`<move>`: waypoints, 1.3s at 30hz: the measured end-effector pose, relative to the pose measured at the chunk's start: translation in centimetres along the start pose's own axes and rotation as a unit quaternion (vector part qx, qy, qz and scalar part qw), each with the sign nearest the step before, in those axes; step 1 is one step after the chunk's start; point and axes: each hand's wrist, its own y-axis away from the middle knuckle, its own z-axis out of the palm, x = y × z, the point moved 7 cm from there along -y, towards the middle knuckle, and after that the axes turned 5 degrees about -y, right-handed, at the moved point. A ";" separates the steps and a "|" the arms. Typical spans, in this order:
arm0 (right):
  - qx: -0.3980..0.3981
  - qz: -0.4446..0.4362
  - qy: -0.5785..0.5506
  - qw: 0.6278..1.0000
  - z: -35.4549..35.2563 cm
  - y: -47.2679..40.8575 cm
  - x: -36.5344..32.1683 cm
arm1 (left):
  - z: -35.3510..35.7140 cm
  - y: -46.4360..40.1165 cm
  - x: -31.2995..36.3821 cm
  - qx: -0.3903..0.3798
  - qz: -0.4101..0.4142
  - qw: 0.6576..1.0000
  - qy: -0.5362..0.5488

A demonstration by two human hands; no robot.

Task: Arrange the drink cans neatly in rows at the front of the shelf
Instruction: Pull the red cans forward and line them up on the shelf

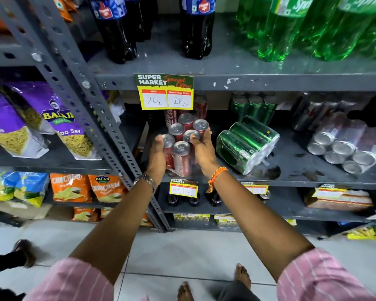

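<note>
Two grips clasp one cluster of red cans at the front left corner of the grey shelf: the left hand presses its left side, the right hand its right side. A green can pack lies tilted just beside it; a silver can pack lies toward the right edge.

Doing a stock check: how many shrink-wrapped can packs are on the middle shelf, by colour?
Red pack, gripped between left hand and right hand: 1
Green pack, on its side: 1
Silver pack, on its side: 1
Total: 3
</note>
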 end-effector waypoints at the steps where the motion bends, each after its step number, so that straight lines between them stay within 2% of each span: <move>1: -0.007 0.008 0.008 1.000 -0.3 -0.8 -0.1 | 0.3 0.8 -0.6 -0.009 -0.002 1.000 -0.005; 4: -0.047 0.030 0.034 0.998 -0.8 -3.1 -0.8 | 1.5 3.3 -1.3 -0.021 0.018 0.999 -0.019; 7: -0.113 0.032 0.107 0.987 -0.4 -4.7 -2.3 | 3.1 4.7 -1.7 -0.027 -0.004 0.998 -0.055; 11: -0.164 0.023 0.151 0.975 0.2 -5.3 -3.6 | 3.3 5.2 -1.5 -0.018 0.037 0.997 -0.069; 13: -0.146 0.019 0.138 0.979 -0.4 -5.4 -3.9 | 2.2 4.1 -1.3 0.015 0.014 0.998 -0.064; 15: -0.096 0.004 0.121 0.988 -1.7 -4.9 -4.0 | 1.2 2.4 -0.8 0.039 -0.017 0.999 -0.025; 18: 0.028 -0.032 0.070 0.997 -4.0 -2.2 -2.7 | 0.1 -1.2 1.2 0.089 -0.014 0.996 -0.025; 20: 0.095 -0.047 0.024 0.994 -4.3 0.5 -1.5 | 0.1 -4.0 2.8 0.089 -0.015 0.994 -0.057; 23: 0.140 -0.038 -0.038 0.989 -3.5 3.4 0.4 | 1.4 -7.6 5.8 0.055 0.071 0.985 -0.148; 24: 0.143 -0.035 -0.044 0.988 -3.0 3.8 0.6 | 1.9 -8.5 6.2 0.039 0.086 0.982 -0.166; 26: 0.157 -0.039 -0.003 0.987 -1.3 5.0 1.7 | 1.0 -9.6 4.0 0.022 0.053 0.981 -0.186; 30: 0.154 -0.059 0.047 0.985 -1.4 4.8 1.2 | 0.0 -9.2 2.5 0.057 0.059 0.974 -0.212; 34: 0.147 -0.065 0.047 0.986 -3.1 2.3 -0.1 | -1.0 -9.1 2.2 0.070 0.047 0.974 -0.211; 37: 0.108 -0.046 0.038 0.992 -4.4 -0.8 -1.3 | -1.4 -7.9 1.4 0.090 0.051 0.977 -0.184; 39: 0.054 -0.025 0.027 0.998 -4.4 -2.6 -2.1 | -1.7 -6.4 0.6 0.104 0.073 0.978 -0.163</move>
